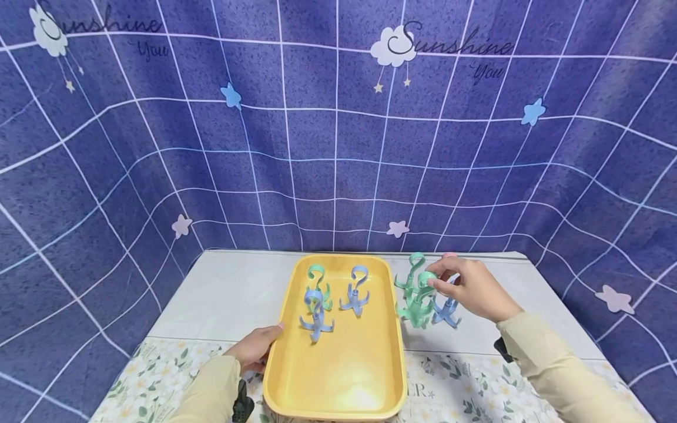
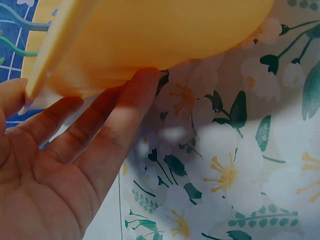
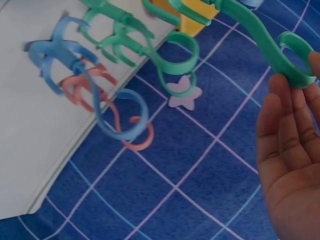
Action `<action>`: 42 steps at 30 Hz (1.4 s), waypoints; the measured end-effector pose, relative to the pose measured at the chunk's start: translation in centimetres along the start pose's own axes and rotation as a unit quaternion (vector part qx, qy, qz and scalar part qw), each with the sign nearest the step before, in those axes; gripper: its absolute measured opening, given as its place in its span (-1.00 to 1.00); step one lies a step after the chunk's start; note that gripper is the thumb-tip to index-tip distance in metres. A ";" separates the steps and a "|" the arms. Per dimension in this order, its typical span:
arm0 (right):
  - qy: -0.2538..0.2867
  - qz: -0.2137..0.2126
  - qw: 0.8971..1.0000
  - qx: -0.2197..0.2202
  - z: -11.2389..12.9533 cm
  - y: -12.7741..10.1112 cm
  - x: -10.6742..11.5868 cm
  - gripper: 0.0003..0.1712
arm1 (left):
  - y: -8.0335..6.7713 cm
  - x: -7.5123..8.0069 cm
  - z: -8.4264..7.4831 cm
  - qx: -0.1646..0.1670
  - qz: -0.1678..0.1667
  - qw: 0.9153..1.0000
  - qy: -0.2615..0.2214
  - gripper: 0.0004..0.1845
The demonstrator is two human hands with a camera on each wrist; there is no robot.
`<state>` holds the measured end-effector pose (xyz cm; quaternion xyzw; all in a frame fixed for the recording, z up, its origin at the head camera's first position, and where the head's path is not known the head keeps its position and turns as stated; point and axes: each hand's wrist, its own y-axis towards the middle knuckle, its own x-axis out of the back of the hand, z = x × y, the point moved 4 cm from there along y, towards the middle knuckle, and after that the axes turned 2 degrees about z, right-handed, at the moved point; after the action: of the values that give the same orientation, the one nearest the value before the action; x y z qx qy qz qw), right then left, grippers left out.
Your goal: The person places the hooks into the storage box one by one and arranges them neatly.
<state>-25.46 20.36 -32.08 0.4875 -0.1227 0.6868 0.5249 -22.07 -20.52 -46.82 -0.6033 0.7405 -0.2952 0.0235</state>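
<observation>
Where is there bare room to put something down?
The tray is bare at its near end, before three hooks. So is the white table left of it, beyond the left hand. Other hooks crowd the tray's right, by the right hand.

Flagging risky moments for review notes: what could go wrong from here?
The right hand pinches a green plastic multi-armed hook only by its curled top, so it might slip or swing. Its arms could snag the blue plastic hook beside it, or clip the adjacent yellow rectangular tray.
</observation>
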 end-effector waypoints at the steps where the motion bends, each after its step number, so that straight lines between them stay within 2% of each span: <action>1: 0.004 -0.001 1.000 0.002 0.2 0.1 0.0 -0.83 | 0.0 0.0 0.0 0.000 0.000 1.000 0.000 -0.43; 15: 0.017 -0.001 1.000 0.003 2.5 1.5 -0.1 -0.79 | 0.2 0.0 0.1 0.005 -0.011 1.000 0.006 -0.44; 21: 0.007 0.002 1.000 0.020 3.3 2.3 -1.0 -0.82 | 0.2 0.0 0.1 0.003 -0.007 1.000 0.004 -0.44; 29: 0.022 0.011 0.999 0.038 4.0 2.9 -2.6 -0.81 | 0.2 0.1 0.1 0.005 -0.008 1.000 0.002 -0.44; 42: 0.023 0.025 0.999 0.033 4.6 3.7 -4.3 -0.77 | 0.3 0.1 0.2 0.004 -0.007 1.000 0.005 -0.45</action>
<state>-26.22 13.10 -31.94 0.4855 -0.1005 0.7145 0.4937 -22.26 -20.61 -47.06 -0.6067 0.7352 -0.3016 0.0203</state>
